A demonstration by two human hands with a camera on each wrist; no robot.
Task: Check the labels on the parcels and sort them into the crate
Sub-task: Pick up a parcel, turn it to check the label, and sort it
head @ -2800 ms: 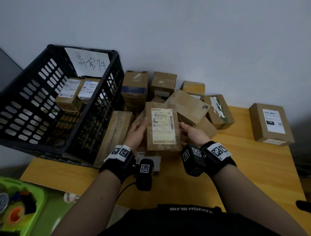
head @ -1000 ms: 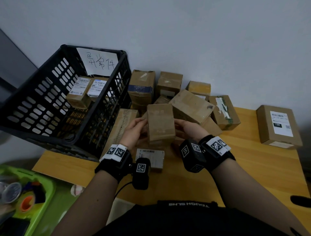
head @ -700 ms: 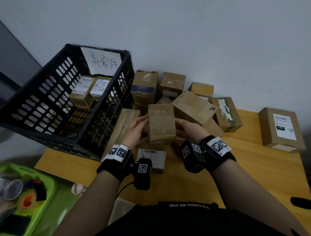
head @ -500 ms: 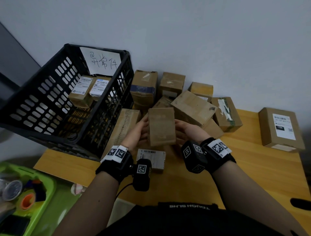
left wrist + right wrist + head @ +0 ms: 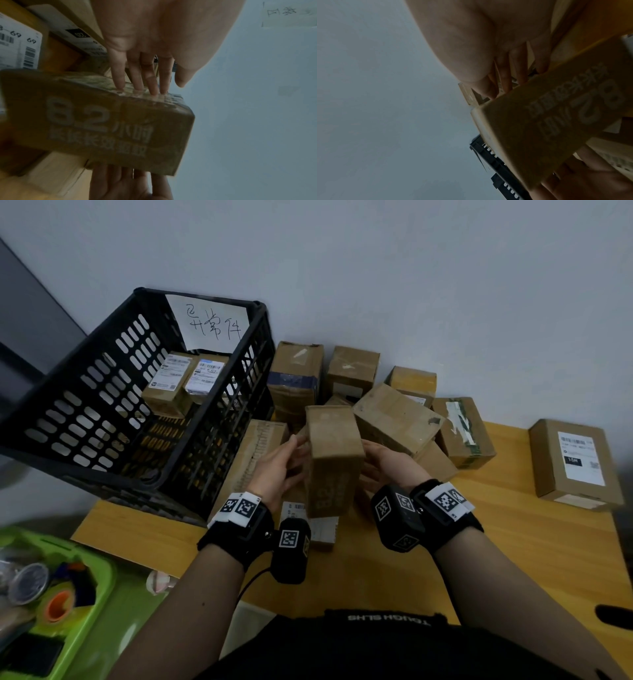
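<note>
While two parcels (image 5: 183, 381) lie in the crate (image 5: 85, 419), left hand (image 5: 277, 467) and right hand (image 5: 390, 465) press another parcel (image 5: 334, 460) between straight fingers (image 5: 118, 75); many await sorting.

Brown cardboard parcel (image 5: 334, 453) between my left hand (image 5: 277, 470) and right hand (image 5: 387, 465): matt, scuffed, rough and worn pale along edge under my fingertips (image 5: 118, 82); faded pale print on side face. Black slotted plastic crate (image 5: 78, 463) left of left hand: smooth, faint sheen. White paper sign (image 5: 212, 325) on its far wall: matt. Yellow wooden table (image 5: 513, 542) under my wrists: smooth, low gloss. Brown cardboard box with glossy tape strip (image 5: 462, 433) beyond right hand. Lime-green plastic bin (image 5: 89, 587) beside left forearm: shiny.
</note>
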